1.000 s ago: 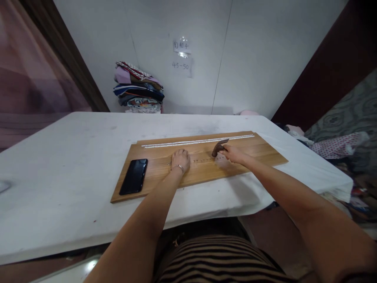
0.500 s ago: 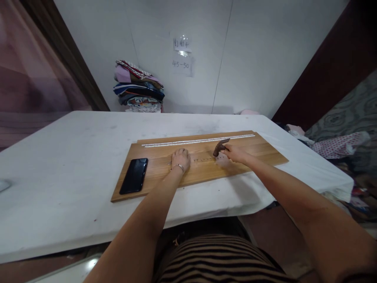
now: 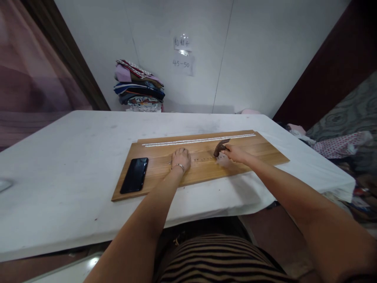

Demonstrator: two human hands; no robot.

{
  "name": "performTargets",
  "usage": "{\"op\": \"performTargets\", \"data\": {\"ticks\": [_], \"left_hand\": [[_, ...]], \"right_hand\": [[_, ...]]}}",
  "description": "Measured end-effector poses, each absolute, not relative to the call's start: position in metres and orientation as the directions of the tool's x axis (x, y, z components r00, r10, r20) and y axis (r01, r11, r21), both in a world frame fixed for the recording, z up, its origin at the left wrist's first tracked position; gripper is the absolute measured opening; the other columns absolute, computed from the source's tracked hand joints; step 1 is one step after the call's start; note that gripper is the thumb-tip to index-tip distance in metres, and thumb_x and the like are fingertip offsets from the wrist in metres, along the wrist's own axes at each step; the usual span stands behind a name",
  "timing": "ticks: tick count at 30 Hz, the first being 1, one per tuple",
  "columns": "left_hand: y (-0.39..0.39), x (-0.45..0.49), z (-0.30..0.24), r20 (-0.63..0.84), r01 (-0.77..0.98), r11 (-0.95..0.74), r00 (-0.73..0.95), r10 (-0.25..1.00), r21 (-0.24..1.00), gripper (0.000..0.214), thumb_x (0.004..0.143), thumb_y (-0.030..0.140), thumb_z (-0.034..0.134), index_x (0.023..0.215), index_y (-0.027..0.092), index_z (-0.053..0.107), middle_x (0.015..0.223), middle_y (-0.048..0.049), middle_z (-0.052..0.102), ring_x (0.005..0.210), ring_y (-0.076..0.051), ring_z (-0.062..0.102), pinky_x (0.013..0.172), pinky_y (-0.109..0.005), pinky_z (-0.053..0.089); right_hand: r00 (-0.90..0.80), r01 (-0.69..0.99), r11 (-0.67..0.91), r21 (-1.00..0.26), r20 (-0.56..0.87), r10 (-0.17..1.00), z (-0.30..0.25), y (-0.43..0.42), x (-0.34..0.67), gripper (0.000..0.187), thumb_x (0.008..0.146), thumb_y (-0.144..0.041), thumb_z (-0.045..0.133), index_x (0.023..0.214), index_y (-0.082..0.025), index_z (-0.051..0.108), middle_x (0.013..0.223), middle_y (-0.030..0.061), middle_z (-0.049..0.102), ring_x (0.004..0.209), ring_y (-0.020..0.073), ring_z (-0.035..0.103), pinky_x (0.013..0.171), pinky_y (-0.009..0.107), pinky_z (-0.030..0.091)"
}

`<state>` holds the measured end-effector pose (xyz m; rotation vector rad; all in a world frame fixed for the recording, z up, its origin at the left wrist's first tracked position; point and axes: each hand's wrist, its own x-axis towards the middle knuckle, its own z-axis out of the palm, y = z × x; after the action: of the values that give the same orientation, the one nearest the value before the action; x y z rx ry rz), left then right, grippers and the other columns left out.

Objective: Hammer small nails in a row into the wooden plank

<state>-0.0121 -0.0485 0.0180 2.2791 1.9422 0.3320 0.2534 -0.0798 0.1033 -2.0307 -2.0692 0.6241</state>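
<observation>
My right hand (image 3: 234, 153) is wrapped round a claw hammer (image 3: 220, 147), its dark head low over the wooden board (image 3: 159, 173). A row of small nails (image 3: 203, 159) runs along the middle of the board, and the hammer head is beside it. Palm down on the board, my left hand (image 3: 181, 158) rests to the left of that row with its fingers stretched forward. A few loose nails (image 3: 169, 162) show at its left edge; anything under the palm is hidden.
A black phone (image 3: 134, 175) lies on the board's left end. Two white measuring strips (image 3: 200, 140) run along its far side. The board lies on a white-covered table (image 3: 59, 169). Folded cloths (image 3: 139, 86) are stacked at the back against the wall.
Almost nothing differs. Both hands and the hammer keep their places on and over the board; the whole view has shifted very slightly.
</observation>
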Motion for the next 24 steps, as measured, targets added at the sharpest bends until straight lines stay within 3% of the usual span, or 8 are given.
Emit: {"op": "performTargets", "data": {"ticks": [6, 12, 19, 24], "left_hand": [[-0.0482, -0.012, 0.0185, 0.082, 0.952, -0.167, 0.151, 0.985, 0.256, 0.034, 0.102, 0.027, 0.039, 0.115, 0.02, 0.069, 0.135, -0.0133, 0.065, 0.131, -0.028, 0.054, 0.11, -0.043, 0.04], [-0.0479, -0.0117, 0.0181, 0.078, 0.954, -0.165, 0.15, 0.986, 0.251, 0.034, 0.102, 0.027, 0.038, 0.114, 0.021, 0.069, 0.135, -0.0126, 0.065, 0.129, -0.028, 0.055, 0.11, -0.043, 0.04], [-0.049, -0.0121, 0.0186, 0.083, 0.952, -0.171, 0.155, 0.984, 0.254, 0.033, 0.103, 0.027, 0.038, 0.115, 0.021, 0.068, 0.136, -0.0122, 0.064, 0.131, -0.028, 0.053, 0.111, -0.042, 0.039], [-0.0486, -0.0121, 0.0181, 0.079, 0.954, -0.166, 0.151, 0.985, 0.25, 0.034, 0.103, 0.027, 0.038, 0.116, 0.019, 0.068, 0.135, -0.0132, 0.064, 0.13, -0.028, 0.054, 0.111, -0.042, 0.039]], "right_hand": [[-0.058, 0.933, -0.001, -0.359, -0.151, 0.987, 0.1002, -0.0783, 0.2516, 0.019, 0.098, -0.029, 0.058, 0.098, -0.015, 0.07, 0.066, 0.0019, 0.064, 0.059, 0.0147, 0.057, 0.063, 0.024, 0.045], [-0.057, 0.907, -0.018, -0.42, -0.164, 0.985, 0.1064, -0.0809, 0.252, 0.021, 0.099, -0.031, 0.056, 0.099, -0.015, 0.069, 0.064, 0.0017, 0.064, 0.057, 0.0147, 0.056, 0.059, 0.023, 0.044], [-0.053, 0.944, -0.007, -0.331, -0.171, 0.984, 0.1087, -0.0821, 0.2478, 0.022, 0.1, -0.029, 0.057, 0.104, -0.012, 0.071, 0.069, 0.0033, 0.066, 0.061, 0.0152, 0.057, 0.064, 0.024, 0.044], [-0.07, 0.922, 0.001, -0.387, -0.164, 0.984, 0.1064, -0.0818, 0.2507, 0.021, 0.099, -0.028, 0.057, 0.104, -0.013, 0.071, 0.066, 0.0021, 0.066, 0.058, 0.0137, 0.056, 0.063, 0.023, 0.046]]}}
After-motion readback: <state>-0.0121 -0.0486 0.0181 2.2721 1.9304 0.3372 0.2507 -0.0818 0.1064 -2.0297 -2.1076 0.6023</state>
